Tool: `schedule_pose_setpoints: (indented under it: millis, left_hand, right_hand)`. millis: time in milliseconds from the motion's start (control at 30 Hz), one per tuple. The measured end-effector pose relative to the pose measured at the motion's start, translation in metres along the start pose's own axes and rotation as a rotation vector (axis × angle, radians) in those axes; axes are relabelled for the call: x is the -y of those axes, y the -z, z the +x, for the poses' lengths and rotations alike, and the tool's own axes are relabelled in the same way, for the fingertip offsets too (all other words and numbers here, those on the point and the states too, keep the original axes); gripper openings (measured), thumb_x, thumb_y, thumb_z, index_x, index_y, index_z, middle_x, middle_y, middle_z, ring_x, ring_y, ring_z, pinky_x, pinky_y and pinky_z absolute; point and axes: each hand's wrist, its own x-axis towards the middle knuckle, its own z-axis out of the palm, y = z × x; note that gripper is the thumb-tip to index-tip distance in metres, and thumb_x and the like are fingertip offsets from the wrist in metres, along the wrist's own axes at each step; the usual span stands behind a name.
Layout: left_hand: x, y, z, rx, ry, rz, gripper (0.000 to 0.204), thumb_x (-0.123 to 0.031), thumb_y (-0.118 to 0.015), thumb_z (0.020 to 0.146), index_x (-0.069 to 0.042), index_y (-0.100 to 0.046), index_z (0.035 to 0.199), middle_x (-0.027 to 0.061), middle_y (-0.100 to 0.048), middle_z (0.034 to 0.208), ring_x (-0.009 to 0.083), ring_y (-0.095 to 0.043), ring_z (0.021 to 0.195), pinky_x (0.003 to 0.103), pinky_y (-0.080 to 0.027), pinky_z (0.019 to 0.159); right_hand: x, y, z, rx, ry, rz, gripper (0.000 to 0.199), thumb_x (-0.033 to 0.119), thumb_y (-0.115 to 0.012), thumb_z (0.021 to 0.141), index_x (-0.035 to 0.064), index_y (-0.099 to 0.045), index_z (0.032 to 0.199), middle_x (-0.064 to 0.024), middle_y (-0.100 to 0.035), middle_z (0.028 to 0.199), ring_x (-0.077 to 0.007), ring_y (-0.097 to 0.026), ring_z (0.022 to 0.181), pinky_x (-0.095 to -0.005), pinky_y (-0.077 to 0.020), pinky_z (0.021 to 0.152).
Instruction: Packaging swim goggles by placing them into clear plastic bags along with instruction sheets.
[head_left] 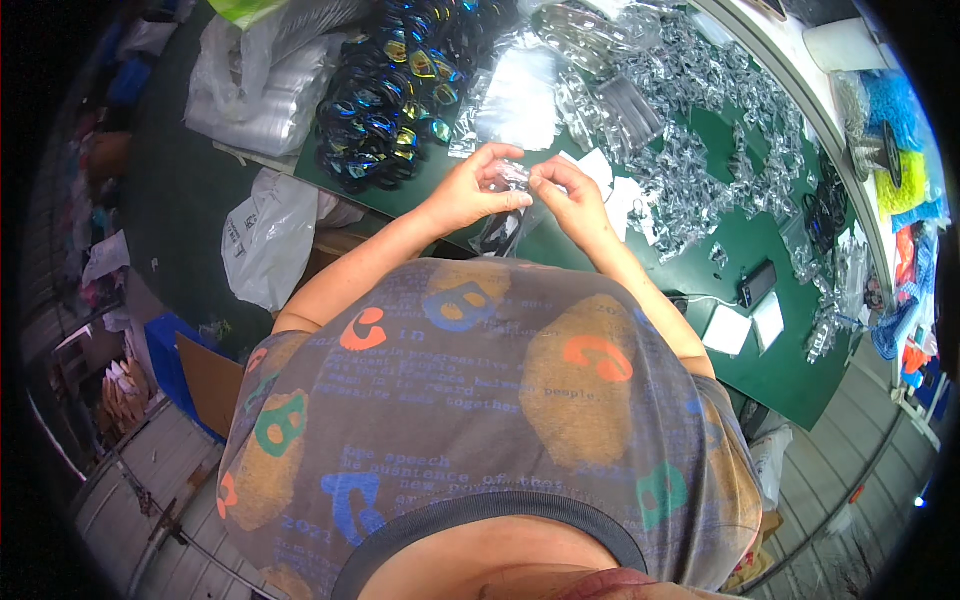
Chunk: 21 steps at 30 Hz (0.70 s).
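My left hand (470, 188) and my right hand (568, 195) meet above the near edge of a green table (790, 370). Together they pinch a small clear plastic bag (512, 176) with a dark pair of goggles (498, 232) hanging in it below my fingers. A heap of black goggles with blue and yellow mirrored lenses (385, 110) lies on the table just beyond my left hand. Beyond my right hand spreads a wide pile of clear plastic packets (700, 150). Flat clear bags (520, 95) lie straight ahead.
White paper slips (745, 328) and a dark phone (757, 283) on a cable lie at the table's right end. White plastic sacks (268, 235) sit on the floor to the left, with a cardboard box (210, 380) and blue crate nearby. Coloured items are stacked at the far right (900, 170).
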Motion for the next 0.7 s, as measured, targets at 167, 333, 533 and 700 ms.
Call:
schedule_pose_setpoints:
  millis: [167, 333, 533, 700]
  left_hand:
    - [0.003, 0.003, -0.001, -0.018, -0.025, 0.035, 0.068, -0.011, -0.083, 0.081, -0.007, -0.046, 0.138, 0.0062, -0.065, 0.112, 0.0134, -0.061, 0.106, 0.031, -0.052, 0.091]
    - [0.007, 0.003, 0.0, -0.013, -0.051, 0.029, 0.062, -0.012, -0.083, 0.082, -0.006, -0.049, 0.133, 0.0061, -0.065, 0.113, 0.013, -0.062, 0.106, 0.03, -0.052, 0.091]
    - [-0.002, 0.004, -0.004, 0.045, 0.011, -0.005, 0.04, -0.012, -0.079, 0.087, -0.005, -0.058, 0.121, 0.0026, -0.066, 0.108, 0.0107, -0.062, 0.102, 0.028, -0.052, 0.089]
    - [-0.008, 0.014, -0.017, 0.048, 0.063, -0.015, 0.025, -0.011, -0.073, 0.092, -0.004, -0.066, 0.115, 0.0035, -0.069, 0.113, 0.0113, -0.063, 0.106, 0.028, -0.051, 0.092]
  right_hand:
    - [0.004, 0.001, 0.004, 0.025, -0.119, 0.106, 0.019, 0.02, -0.07, 0.092, 0.0022, -0.072, 0.1, -0.0023, -0.061, 0.086, -0.0136, -0.059, 0.084, -0.028, -0.0461, 0.078]
    - [0.01, 0.004, 0.008, 0.082, 0.016, -0.093, 0.019, 0.02, -0.07, 0.093, 0.0032, -0.072, 0.101, -0.0033, -0.062, 0.086, -0.0151, -0.06, 0.083, -0.031, -0.047, 0.075]
    - [0.013, -0.01, -0.001, -0.098, 0.188, -0.24, 0.014, 0.016, -0.066, 0.093, 0.0037, -0.069, 0.1, -0.008, -0.06, 0.083, -0.0246, -0.059, 0.079, -0.0355, -0.0466, 0.074]
    - [0.028, -0.004, -0.004, 0.036, 0.138, -0.263, 0.013, 0.016, -0.066, 0.094, 0.0051, -0.068, 0.1, -0.0075, -0.059, 0.082, -0.0265, -0.058, 0.08, -0.0371, -0.0452, 0.078]
